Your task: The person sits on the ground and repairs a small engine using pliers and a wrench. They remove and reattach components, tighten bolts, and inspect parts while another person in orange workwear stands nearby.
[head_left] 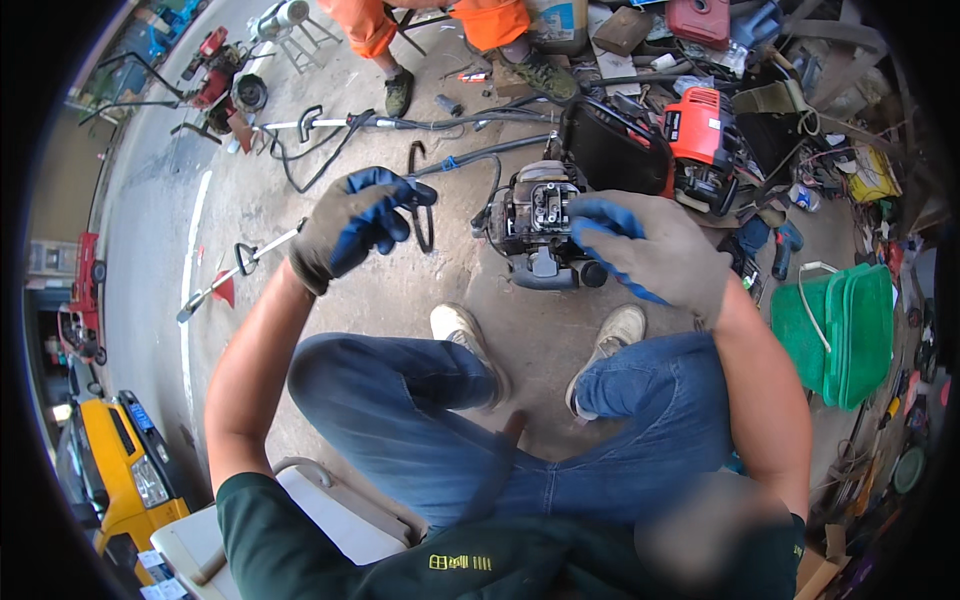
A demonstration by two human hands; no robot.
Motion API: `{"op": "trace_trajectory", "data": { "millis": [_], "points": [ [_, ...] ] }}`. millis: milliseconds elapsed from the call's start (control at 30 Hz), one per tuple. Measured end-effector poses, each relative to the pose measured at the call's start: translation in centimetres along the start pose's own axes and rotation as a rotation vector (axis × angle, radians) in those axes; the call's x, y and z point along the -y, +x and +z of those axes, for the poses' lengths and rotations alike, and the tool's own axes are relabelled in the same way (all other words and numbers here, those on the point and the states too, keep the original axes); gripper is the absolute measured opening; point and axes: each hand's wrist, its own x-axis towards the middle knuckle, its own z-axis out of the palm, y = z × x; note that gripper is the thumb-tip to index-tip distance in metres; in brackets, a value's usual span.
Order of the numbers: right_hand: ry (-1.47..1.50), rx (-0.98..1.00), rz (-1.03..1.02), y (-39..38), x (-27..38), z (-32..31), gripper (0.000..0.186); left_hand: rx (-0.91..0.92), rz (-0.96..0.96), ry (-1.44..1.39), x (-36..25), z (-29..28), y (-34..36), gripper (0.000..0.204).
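We find the engine [538, 222] on the floor [385, 295], opened face up, long axis roughly away from us, left hand [358, 222] raised apart, right hand [662, 250] alongside, either grip indeterminable.

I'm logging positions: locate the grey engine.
In the head view, the grey engine is on the ground just right of centre, beside the right hand.

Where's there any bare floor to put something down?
Bare floor shows between the gloved left hand and the left knee, with the left shoe at its right edge. A smaller patch lies between the engine and both shoes. It's crowded on the right: the green bucket, the red motor and piled clutter leave little room past the gloved right hand.
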Motion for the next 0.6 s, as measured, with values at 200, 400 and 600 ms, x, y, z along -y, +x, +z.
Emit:
{"op": "trace_trajectory", "data": {
  "millis": [200,400,600],
  "points": [
    [0.546,0.089,-0.113,0.4,-0.7,1.7,0.041,0.131,-0.015,0.077,-0.4,11.6,-2.1,0.016],
    [0.506,0.063,-0.123,-2.5,-3.0,1.5,0.027,0.183,0.262,0.302,2.7,16.0,-2.3,0.022],
    [0.577,-0.138,0.274,-4.3,-1.0,0.2,0.018,0.142,-0.068,0.234,3.9,12.5,1.7,0.023]
  ]
}}
